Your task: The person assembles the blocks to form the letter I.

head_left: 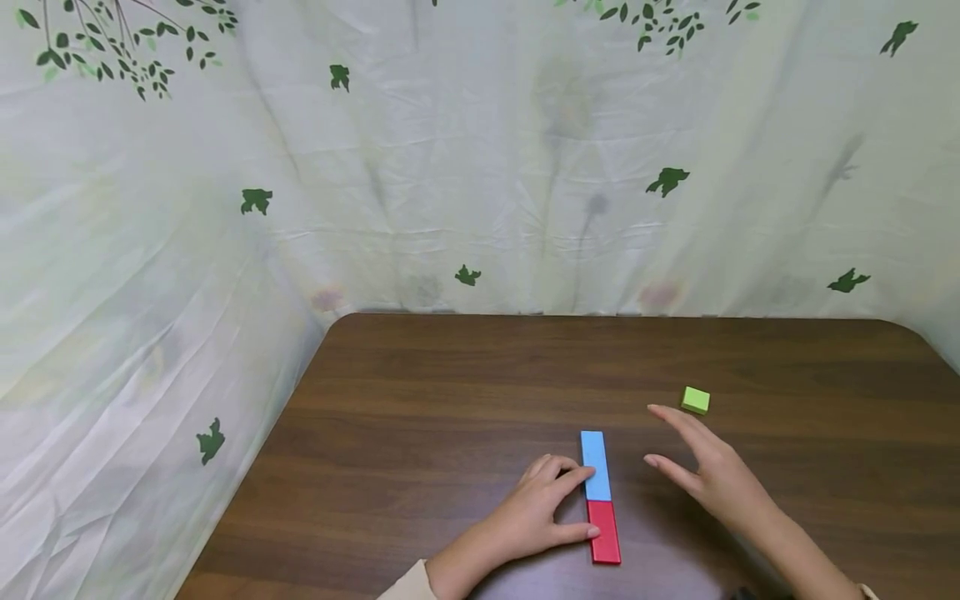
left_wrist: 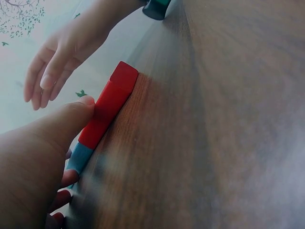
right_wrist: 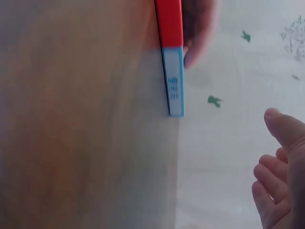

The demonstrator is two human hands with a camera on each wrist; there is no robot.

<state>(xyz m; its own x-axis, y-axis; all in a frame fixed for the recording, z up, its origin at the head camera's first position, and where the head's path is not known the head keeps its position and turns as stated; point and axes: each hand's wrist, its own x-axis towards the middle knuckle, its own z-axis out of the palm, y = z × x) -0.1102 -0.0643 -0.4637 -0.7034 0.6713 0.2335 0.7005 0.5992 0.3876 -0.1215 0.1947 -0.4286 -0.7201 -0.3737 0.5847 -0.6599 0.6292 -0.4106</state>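
A blue block (head_left: 595, 462) and a red block (head_left: 604, 537) lie end to end in one line on the wooden table. My left hand (head_left: 536, 512) rests against their left side, its thumb touching the red block and its index finger on the blue one. In the right wrist view, the blue block's side (right_wrist: 173, 81) bears a pale label with small print. My right hand (head_left: 720, 475) hovers to the right of the pair, thumb and fingers spread apart and holding nothing. Just beyond its fingertips sits a small green block (head_left: 696, 400).
The brown table (head_left: 450, 383) has rounded far corners. Behind it and along the left hangs a pale curtain (head_left: 480, 167) printed with leaves and green birds. A dark band (left_wrist: 156, 8) shows at the right wrist.
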